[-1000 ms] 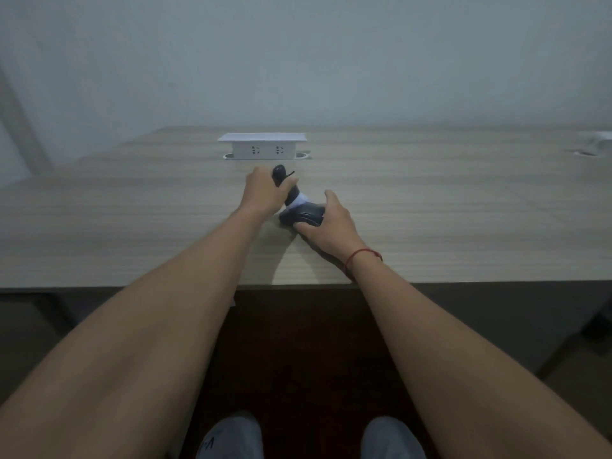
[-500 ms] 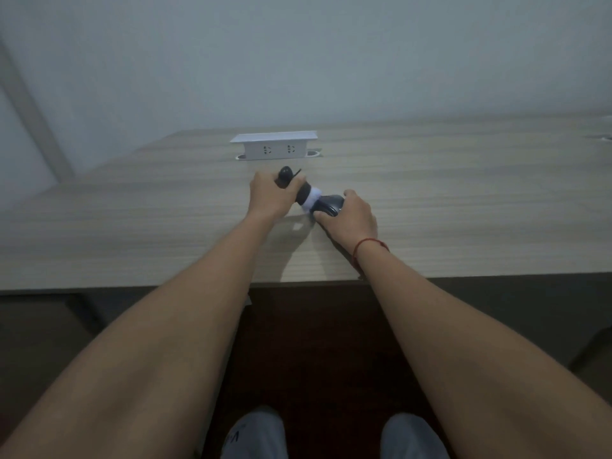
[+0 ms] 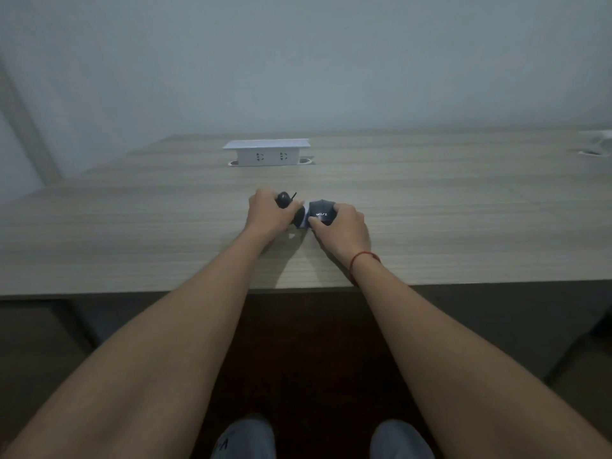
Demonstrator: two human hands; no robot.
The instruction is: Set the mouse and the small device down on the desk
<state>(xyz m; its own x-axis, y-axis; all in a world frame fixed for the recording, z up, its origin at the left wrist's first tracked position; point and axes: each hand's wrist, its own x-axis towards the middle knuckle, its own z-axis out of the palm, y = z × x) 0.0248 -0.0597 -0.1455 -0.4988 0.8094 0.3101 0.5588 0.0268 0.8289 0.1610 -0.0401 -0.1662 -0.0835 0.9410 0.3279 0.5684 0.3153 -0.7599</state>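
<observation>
Reaching pose: I see both bare forearms stretched forward, meeting near the socket box (image 3: 267, 153).
Left hand (image 3: 265, 216): fingers curled round the black end of a dark rolled bundle (image 3: 295, 212).
Right hand (image 3: 342, 225): fingers and thumb wrapped on the bundle's navy lettered end; red string on the wrist.
Bundle: just above the tabletop (image 3: 132, 233), well nearer me than the socket box.
Room: plain pale wall behind the socket box.

Wood-grain counter (image 3: 132, 226) set against a plain pale wall (image 3: 298, 61) under dim, even light; a white socket box (image 3: 267, 153) stands on the counter near the wall, a white fitting (image 3: 596, 147) far to the right of the socket box, dark floor (image 3: 314, 359) below the counter's near edge
</observation>
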